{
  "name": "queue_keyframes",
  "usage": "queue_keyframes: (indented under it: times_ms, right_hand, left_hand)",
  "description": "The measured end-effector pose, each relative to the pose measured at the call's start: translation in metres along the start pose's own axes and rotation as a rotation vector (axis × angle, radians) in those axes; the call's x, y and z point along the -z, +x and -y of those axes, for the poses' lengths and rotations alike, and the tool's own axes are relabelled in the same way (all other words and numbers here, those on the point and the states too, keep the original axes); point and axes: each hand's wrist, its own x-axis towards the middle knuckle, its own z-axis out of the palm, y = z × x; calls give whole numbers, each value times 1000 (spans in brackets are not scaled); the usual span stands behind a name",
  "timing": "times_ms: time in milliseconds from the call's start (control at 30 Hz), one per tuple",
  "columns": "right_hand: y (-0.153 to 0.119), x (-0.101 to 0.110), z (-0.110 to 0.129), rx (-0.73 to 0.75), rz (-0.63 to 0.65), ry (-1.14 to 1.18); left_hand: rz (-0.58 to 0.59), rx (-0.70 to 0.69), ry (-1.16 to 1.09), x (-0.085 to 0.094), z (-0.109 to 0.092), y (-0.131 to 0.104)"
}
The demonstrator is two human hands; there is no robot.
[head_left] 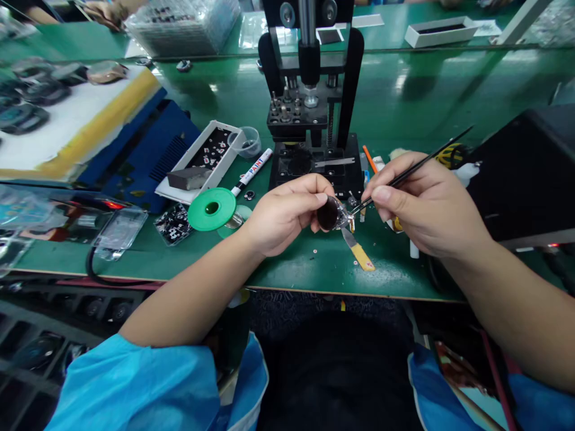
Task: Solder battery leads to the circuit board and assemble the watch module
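Between thumb and fingers, my left hand (291, 212) pinches a small round dark part (327, 214) with a shiny, clear-looking right edge. My right hand (420, 200) is closed around a thin black brush-like tool (415, 169), which slants down to the left. Its tip meets or nearly meets the right edge of the dark part; exact contact is too small to tell. Below them, a blade with a yellow-wrapped handle (363, 257) lies on the green table (287, 272).
A black press (309, 120) stands behind my hands. To the left are a green spool (211, 208), a paint marker (254, 170), a white box (229, 164) of small parts and a blue machine (157, 140). A black box (530, 173) stands at the right.
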Motion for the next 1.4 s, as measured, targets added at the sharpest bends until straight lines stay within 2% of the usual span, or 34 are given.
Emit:
queue_keyframes:
  times_ms: [433,1400]
  right_hand:
    - [-1,0,1,-16,-1,-9]
    - [-4,3,-2,47,10,-47]
  left_hand:
    - [1,-7,20,0,-1,0]
    - [-29,-4,48,-2,-1,-1]
